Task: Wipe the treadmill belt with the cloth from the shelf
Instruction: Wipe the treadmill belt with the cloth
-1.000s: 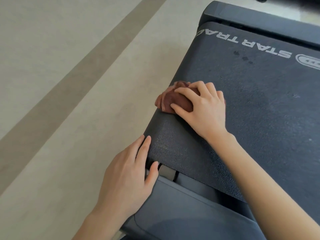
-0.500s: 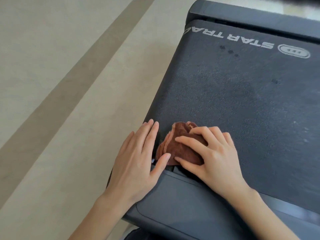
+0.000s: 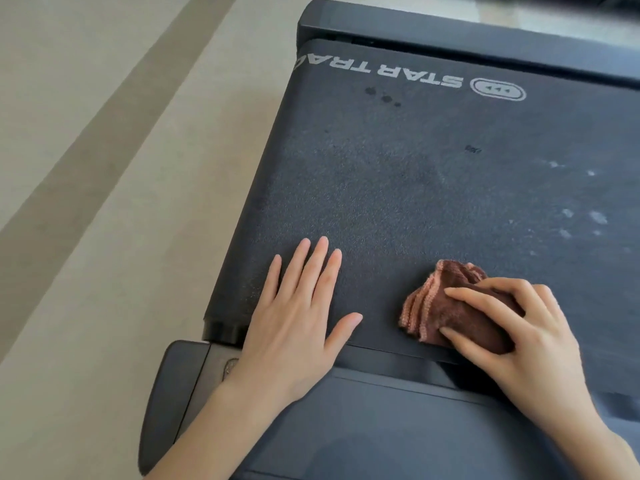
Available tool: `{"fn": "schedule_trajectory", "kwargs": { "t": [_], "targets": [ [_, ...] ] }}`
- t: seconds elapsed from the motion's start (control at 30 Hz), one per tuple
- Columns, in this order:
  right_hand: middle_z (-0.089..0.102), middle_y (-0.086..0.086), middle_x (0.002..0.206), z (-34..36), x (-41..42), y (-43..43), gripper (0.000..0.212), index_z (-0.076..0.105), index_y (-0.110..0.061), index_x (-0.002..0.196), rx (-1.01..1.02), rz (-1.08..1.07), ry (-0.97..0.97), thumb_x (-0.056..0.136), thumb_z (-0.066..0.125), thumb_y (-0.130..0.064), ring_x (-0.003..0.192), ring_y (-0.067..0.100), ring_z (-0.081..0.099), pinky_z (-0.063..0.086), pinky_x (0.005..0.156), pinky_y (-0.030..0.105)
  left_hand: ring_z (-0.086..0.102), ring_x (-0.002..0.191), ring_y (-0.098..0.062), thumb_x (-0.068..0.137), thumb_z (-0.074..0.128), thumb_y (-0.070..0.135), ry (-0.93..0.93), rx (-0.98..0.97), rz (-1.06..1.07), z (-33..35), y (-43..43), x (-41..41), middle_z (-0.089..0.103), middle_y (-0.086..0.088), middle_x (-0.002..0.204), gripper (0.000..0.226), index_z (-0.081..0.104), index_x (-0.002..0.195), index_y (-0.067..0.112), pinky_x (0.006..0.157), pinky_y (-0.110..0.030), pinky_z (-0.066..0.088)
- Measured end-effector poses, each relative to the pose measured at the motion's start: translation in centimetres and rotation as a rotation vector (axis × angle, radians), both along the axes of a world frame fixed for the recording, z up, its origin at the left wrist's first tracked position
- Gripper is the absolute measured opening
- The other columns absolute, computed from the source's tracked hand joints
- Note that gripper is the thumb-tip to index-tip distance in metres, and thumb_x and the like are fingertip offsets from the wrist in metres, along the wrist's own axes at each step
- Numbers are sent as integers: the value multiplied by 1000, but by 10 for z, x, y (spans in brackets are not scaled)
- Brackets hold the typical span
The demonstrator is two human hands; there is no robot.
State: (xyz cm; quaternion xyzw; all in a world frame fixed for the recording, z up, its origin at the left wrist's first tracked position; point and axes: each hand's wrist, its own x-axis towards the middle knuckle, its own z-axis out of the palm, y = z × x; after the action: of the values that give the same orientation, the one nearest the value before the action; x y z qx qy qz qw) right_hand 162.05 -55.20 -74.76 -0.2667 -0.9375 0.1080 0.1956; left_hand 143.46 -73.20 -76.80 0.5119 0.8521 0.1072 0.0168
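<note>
much of the cloth [image 3: 437, 308] hides under the right hand [image 3: 530, 337] on the belt [image 3: 381, 181].

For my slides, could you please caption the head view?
Right hand grips brown cloth on the belt; left hand rests flat beside it.

The right hand [image 3: 519, 327] has slid the cloth [image 3: 446, 306] rightward, off the left hand [image 3: 298, 317].

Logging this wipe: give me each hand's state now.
Left hand: open, flat on the treadmill belt.
Right hand: grips the brown cloth.
</note>
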Motion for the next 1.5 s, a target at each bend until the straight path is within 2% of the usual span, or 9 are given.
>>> {"fn": "schedule_trajectory", "kwargs": {
  "t": [0.33, 0.5, 0.67, 0.77, 0.9, 1.13, 1.27, 1.5],
  "targets": [
    [61, -2, 101, -6, -15, 30, 41, 71, -31, 107, 64, -79, 49, 78, 57, -57, 88, 25, 53, 49, 73, 42, 24, 142, -29, 92, 25, 52, 67, 7, -187, 0, 80, -5, 32, -10, 152, 70, 37, 145, 7, 111, -55, 27],
    [58, 1, 104, -12, -66, 83, 45, 68, -34, 109, 105, -273, 48, 77, 53, -62, 95, 29, 51, 43, 75, 40, 23, 143, -26, 92, 26, 52, 34, -10, -194, -7, 99, 2, 32, -9, 153, 68, 38, 144, 10, 112, -54, 24],
    [52, 5, 116, -9, -107, 119, 43, 60, -33, 120, 104, -366, -63, 84, 58, -57, 108, 33, 44, 37, 83, 41, 23, 143, -25, 94, 25, 50, 37, -3, -194, -9, 98, 0, 32, -7, 153, 65, 39, 144, 12, 113, -53, 24],
    [51, 6, 119, -9, -99, 116, 44, 59, -32, 122, 103, -346, -69, 85, 58, -56, 109, 34, 43, 36, 84, 41, 22, 143, -24, 94, 25, 51, 29, -3, -196, -9, 98, 0, 30, -7, 153, 65, 39, 144, 12, 113, -53, 23],
    [54, 8, 111, -13, -57, 84, 47, 63, -29, 115, 150, -285, -30, 82, 48, -59, 98, 34, 48, 41, 76, 43, 23, 143, -24, 93, 25, 50, 27, 6, -198, -9, 97, 0, 31, -7, 153, 65, 40, 144, 12, 113, -53, 23],
    [57, 6, 104, -12, 7, 16, 43, 67, -28, 111, 137, -351, -14, 80, 53, -54, 90, 31, 50, 44, 71, 42, 23, 143, -24, 92, 28, 49, 36, 21, -201, -11, 97, 0, 32, -7, 153, 65, 40, 143, 11, 112, -52, 22],
    [57, 0, 101, -7, -10, 42, 44, 68, -32, 106, 77, -292, -9, 74, 53, -60, 89, 28, 53, 49, 71, 42, 24, 143, -24, 92, 29, 49, 45, 25, -203, -11, 97, 0, 32, -7, 152, 65, 42, 142, 11, 112, -51, 20],
    [56, 7, 104, -15, -76, 127, 51, 65, -28, 110, 159, -332, -28, 76, 48, -63, 96, 35, 51, 43, 75, 41, 26, 142, -25, 92, 29, 50, 47, 13, -211, -9, 97, 0, 34, -8, 152, 64, 43, 142, 11, 112, -50, 20]
  ]
}}
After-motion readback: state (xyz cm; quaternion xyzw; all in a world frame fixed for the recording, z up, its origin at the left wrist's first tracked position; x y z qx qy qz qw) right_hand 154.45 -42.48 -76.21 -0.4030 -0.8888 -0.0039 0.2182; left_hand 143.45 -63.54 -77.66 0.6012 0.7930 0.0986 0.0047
